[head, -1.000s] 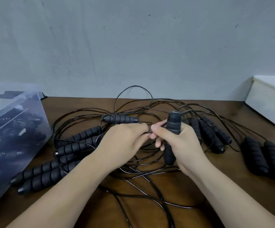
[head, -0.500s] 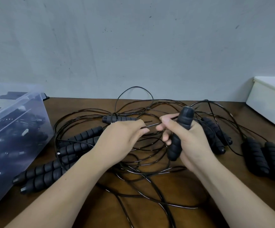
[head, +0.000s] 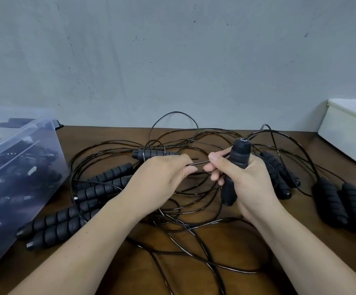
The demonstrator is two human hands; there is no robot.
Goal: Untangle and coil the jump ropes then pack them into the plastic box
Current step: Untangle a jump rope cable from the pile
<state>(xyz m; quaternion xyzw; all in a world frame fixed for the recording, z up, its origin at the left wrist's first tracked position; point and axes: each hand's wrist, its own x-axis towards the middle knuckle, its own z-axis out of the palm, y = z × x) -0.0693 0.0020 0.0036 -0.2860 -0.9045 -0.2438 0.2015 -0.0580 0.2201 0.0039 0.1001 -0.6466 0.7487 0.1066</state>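
Head view, right hand point(head: 249, 184) held above the worktop point(head: 332, 154), grip clenched round a near-upright black foam handle point(head: 239, 157), left hand point(head: 162, 177) knuckles up, grip seemingly pinching the thin cable point(head: 197, 164) between both, tangled jump ropes point(head: 107, 188) beneath, clear plastic box point(head: 24, 177) left.

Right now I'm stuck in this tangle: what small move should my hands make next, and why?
Probably slide the left hand along the cord, away from the handle: the right hand grips it, and the cord spans both hands above tangled loops.
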